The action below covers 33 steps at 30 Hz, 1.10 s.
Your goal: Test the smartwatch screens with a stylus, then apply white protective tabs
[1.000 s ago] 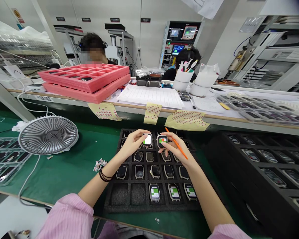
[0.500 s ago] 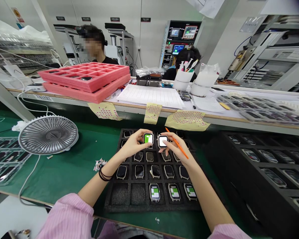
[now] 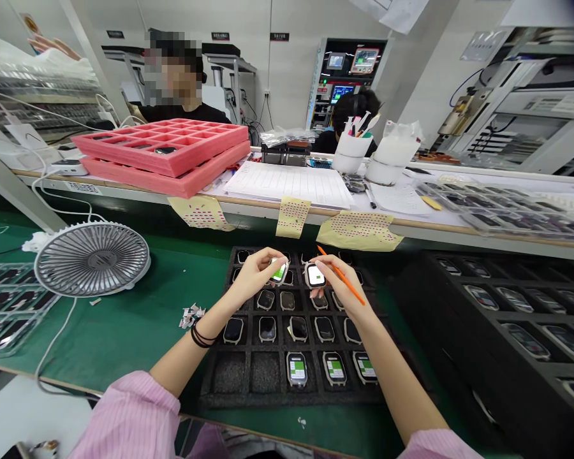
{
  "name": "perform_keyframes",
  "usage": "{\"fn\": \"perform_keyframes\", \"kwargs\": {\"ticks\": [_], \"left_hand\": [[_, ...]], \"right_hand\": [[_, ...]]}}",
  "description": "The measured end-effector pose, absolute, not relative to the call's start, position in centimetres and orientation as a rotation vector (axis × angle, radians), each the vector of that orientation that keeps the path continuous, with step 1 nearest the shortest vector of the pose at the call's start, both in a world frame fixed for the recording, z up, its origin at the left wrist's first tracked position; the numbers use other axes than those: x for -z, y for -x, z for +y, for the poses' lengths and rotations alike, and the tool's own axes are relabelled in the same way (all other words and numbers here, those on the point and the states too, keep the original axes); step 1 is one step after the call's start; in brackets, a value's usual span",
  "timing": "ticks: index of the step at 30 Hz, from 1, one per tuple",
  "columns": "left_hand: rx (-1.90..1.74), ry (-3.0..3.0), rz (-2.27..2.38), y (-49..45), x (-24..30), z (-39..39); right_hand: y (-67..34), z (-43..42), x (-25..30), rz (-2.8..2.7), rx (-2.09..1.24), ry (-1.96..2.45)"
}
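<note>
Centre of frame: left hand [image 3: 249, 277] grips a green-lit watch [image 3: 279, 271], right hand [image 3: 338, 285] a white-lit watch [image 3: 316, 275], both above the black foam tray [image 3: 249, 400]. Orange stick [image 3: 341, 275] lies across the right hand; a loosened thumb could drop either watch onto those below, and the stick's tip might scratch a screen.

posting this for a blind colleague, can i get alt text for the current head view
A person's left hand holds a lit watch, the right hand another lit watch and an orange stick, both above a black tray of watches. A fan is at left on the green table; pink trays sit on the shelf behind.
</note>
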<state>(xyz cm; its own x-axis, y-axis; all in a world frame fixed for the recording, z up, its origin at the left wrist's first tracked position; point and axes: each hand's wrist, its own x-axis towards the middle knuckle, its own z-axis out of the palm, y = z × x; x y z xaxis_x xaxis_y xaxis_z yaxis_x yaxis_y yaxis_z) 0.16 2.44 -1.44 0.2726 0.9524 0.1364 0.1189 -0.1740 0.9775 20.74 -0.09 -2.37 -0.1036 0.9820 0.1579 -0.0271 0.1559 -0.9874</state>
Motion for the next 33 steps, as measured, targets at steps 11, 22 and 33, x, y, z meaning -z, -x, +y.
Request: {"fn": "perform_keyframes", "kwargs": {"ticks": [11, 22, 33], "left_hand": [[-0.947, -1.724, 0.882, 0.3, 1.6, 2.6], [-0.973, -1.670, 0.880, 0.0, 1.6, 2.7], [-0.938, -1.713, 0.905, 0.1, 2.0, 2.7]], "right_hand": [[-21.5, 0.1, 2.9, -1.461, -1.262, 0.863], [-21.1, -0.2, 2.3, -1.383, -1.241, 0.931], [-21.3, 0.0, 2.3, -1.359, -1.142, 1.010]]}}
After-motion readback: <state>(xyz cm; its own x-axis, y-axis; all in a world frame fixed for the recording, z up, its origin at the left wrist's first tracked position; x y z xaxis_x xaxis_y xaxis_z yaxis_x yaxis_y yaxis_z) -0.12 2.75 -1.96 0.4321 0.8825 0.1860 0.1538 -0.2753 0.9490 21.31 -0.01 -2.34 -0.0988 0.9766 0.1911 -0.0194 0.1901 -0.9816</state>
